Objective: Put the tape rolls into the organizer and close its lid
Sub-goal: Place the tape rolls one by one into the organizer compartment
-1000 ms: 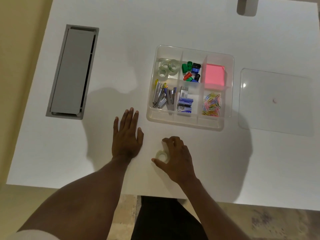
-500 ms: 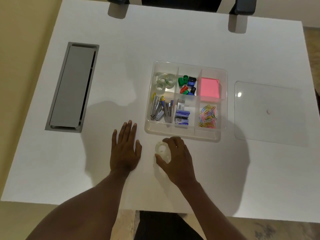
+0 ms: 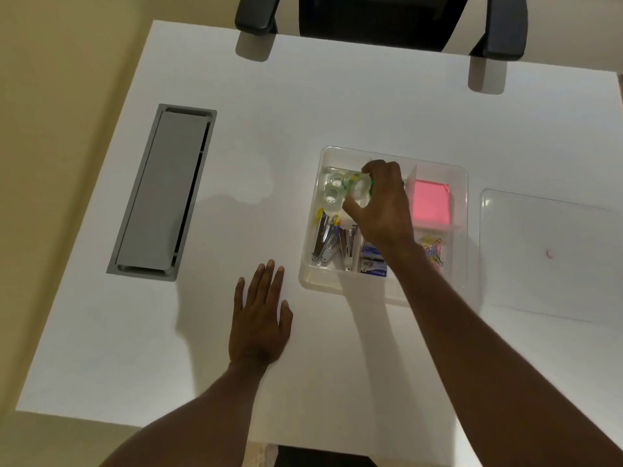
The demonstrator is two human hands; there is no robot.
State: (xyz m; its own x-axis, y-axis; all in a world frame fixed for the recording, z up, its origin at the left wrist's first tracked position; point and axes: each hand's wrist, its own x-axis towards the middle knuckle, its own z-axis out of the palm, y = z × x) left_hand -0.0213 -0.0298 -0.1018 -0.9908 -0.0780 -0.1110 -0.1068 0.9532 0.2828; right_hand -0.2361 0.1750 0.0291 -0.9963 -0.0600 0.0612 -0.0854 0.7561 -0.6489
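A clear plastic organizer with several compartments stands on the white table. My right hand reaches over it and holds a clear tape roll above the far-left compartment, where other clear tape rolls lie. The organizer's clear flat lid lies on the table to its right. My left hand rests flat on the table, fingers spread, to the left of the organizer's near corner.
The other compartments hold staplers, staple boxes, pink sticky notes and coloured paper clips. A grey cable hatch is set into the table at left. A black chair stands beyond the far edge.
My right hand lifted the tape roll off the table near the front edge and carried it forward over the organizer's far-left compartment. The left hand stayed flat. The camera view shifted forward.
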